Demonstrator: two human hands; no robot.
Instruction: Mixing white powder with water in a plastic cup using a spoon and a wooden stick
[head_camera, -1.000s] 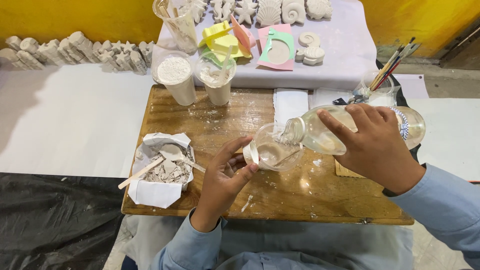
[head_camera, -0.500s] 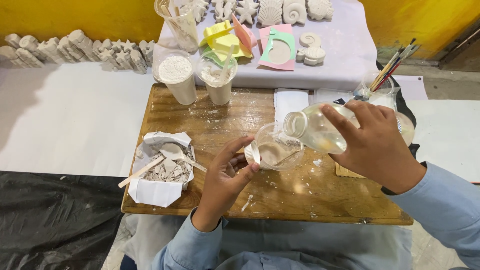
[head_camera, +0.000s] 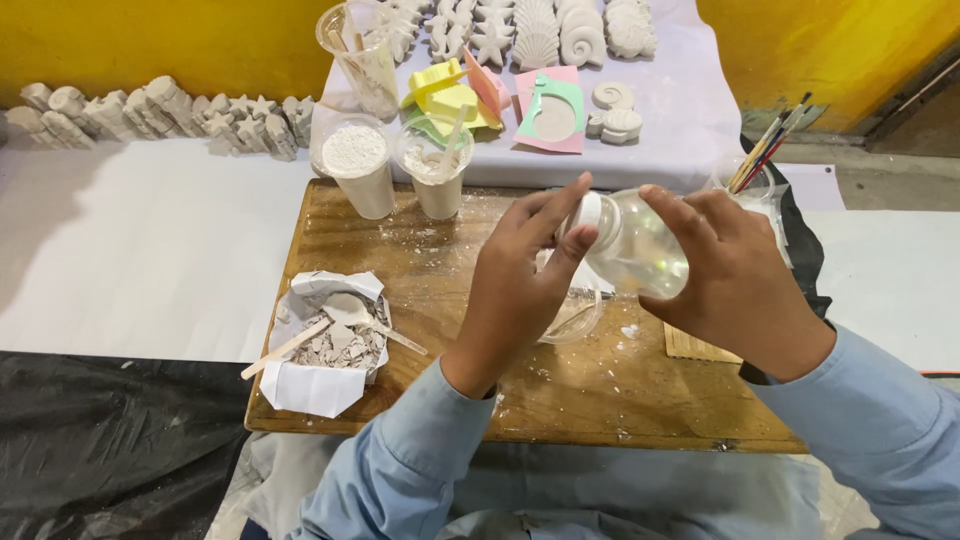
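I have both hands up over the middle of the wooden board worktop (head_camera: 400, 260), working on a clear plastic bottle with a white screw cap (head_camera: 640, 245). My right hand (head_camera: 735, 280) is wrapped around the bottle's body, fingers curled closed on it, holding it tilted with the neck toward the left. My left hand (head_camera: 520, 285) is at the neck, thumb and fingertips pinched on the white cap (head_camera: 590, 212). Below the hands, partly hidden by them, a clear plastic cup (head_camera: 572, 322) rests on the worktop near its centre; I cannot tell what is in it.

By my reading, the step in hand is the cap, a turn at the bottle's neck. Which way it is turning I cannot say from this view. The next move calls for a firm hold on the body, a small twist from the pinching fingers, and care to keep the tilted neck from spilling over the cup.

Toward the near left corner lies a crumpled white paper with grey plaster shards and a flat wooden stick (head_camera: 330, 345). At the far edge stand two clear cups of white powder (head_camera: 358, 165). Beyond, on a pale cloth, lie white shell-shaped castings (head_camera: 580, 30) and coloured moulds (head_camera: 455, 95); a cup of paintbrushes (head_camera: 760, 160) stands toward the far right corner.
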